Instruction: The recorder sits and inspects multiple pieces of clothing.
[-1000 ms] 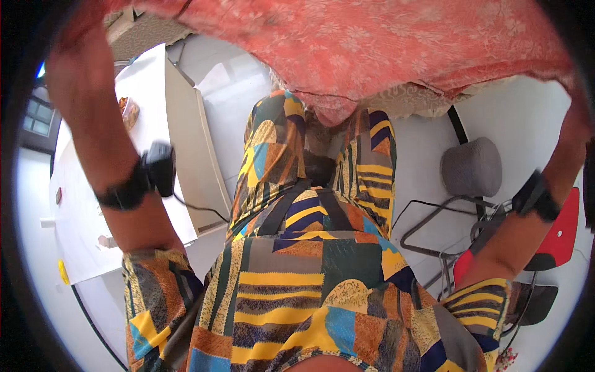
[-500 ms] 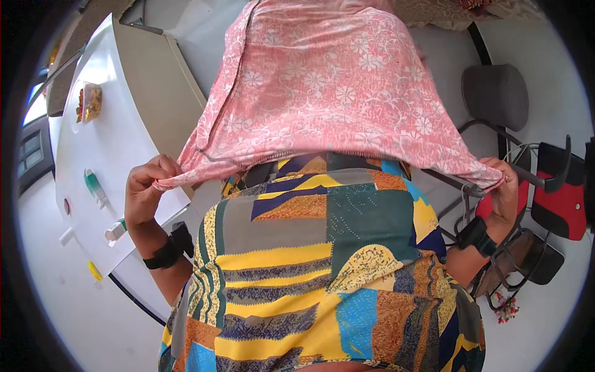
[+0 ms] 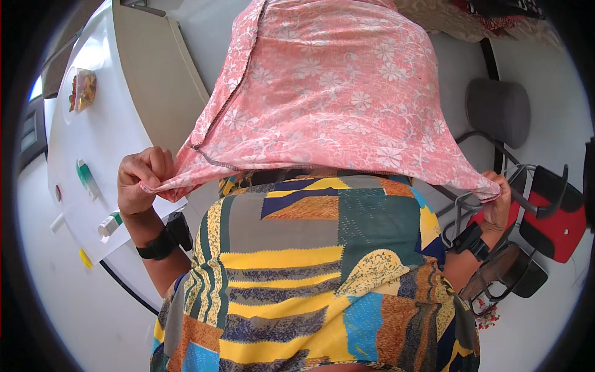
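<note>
A pink cloth point(image 3: 334, 93) with white flowers is stretched wide in front of me, its near edge level with the top of my patchwork-patterned clothing point(image 3: 297, 273). A dark stitched seam runs down its left side and along part of the near edge. My left hand point(image 3: 144, 177) is closed round the near left corner, fingers curled over the fabric. At the near right corner, my right hand point(image 3: 496, 197) pinches the cloth between thumb and fingers. Both wrists carry black bands. The cloth's far end runs out of the picture at the top.
On the left a white table point(image 3: 118, 118) carries a clear tub of yellowish pieces point(image 3: 83, 91), a green-and-white bottle point(image 3: 87, 178) and a small green-and-white box point(image 3: 110, 224). A grey chair point(image 3: 498, 111) and a red-and-black chair point(image 3: 555, 214) stand on the right.
The surroundings shift slightly in the picture as the view moves. Both hands keep hold of the corners, and the cloth's folds and near edge have changed a little.
</note>
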### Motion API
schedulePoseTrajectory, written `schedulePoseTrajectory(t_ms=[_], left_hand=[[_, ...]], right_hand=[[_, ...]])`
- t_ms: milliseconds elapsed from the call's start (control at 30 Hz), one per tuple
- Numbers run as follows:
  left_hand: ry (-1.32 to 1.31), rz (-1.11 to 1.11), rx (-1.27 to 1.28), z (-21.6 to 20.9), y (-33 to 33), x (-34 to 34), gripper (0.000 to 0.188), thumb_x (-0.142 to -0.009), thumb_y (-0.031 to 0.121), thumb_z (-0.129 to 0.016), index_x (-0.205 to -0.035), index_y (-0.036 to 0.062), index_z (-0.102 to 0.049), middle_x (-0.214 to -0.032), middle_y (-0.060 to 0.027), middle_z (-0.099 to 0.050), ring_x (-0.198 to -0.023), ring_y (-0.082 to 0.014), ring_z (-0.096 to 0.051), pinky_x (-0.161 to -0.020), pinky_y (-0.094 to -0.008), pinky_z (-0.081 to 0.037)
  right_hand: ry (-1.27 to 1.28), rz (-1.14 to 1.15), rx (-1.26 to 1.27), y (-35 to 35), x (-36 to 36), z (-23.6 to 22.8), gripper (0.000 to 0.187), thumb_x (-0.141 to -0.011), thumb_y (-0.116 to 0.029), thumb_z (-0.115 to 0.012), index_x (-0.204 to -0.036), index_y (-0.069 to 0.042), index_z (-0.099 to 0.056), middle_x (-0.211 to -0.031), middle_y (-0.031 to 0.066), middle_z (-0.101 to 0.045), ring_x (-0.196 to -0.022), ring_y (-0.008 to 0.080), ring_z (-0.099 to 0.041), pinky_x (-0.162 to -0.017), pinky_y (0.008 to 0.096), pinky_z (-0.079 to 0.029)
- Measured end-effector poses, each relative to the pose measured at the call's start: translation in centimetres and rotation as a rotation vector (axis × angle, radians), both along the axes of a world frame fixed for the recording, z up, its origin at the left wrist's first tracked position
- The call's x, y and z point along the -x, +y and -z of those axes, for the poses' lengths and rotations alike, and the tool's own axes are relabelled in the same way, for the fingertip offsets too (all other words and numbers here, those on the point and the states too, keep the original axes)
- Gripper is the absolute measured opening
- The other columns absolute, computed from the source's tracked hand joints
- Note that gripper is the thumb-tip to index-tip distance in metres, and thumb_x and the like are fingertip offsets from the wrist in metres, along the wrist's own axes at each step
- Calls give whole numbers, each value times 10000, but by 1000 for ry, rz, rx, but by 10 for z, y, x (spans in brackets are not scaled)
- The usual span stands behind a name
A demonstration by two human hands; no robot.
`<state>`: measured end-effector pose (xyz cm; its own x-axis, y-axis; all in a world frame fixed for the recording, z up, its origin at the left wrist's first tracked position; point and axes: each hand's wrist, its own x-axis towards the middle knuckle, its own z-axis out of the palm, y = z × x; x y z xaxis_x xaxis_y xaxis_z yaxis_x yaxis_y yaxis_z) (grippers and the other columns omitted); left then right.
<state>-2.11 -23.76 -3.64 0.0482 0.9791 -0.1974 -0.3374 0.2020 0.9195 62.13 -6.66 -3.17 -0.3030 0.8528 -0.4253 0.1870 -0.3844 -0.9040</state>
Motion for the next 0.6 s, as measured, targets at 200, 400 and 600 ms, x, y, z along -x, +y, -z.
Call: schedulePoseTrajectory(t_ms=[200, 400, 600], left_hand=[[-107, -104, -15, 3, -6, -14, 147, -756, 166, -774, -699, 72, -676, -612, 8, -445, -565, -127, -402, -507, -269, -294], [-105, -139, -23, -12, 4, -31, 346, -765, 130, -711, -528, 81, -463, -533, 12, -373, -486, -141, -337, -466, -299, -248], [-650, 376, -245, -32, 16, 3, 51, -719, 4, -761, -749, 45, -752, -660, -50, -527, -530, -114, -490, -461, -238, -397]], right_hand=[[181, 94, -11, 10, -5, 15, 401, -775, -352, -749, -735, -80, -458, -740, 30, -447, -764, 173, -420, -730, 306, -369], [286, 224, -96, 16, -19, 20, 335, -858, -311, -587, -696, -128, -358, -668, 5, -299, -684, 167, -326, -748, 333, -316], [802, 178, -291, 41, 7, -40, 231, -871, -178, -545, -642, -203, -540, -622, -31, -472, -624, 94, -412, -810, 317, -368]])
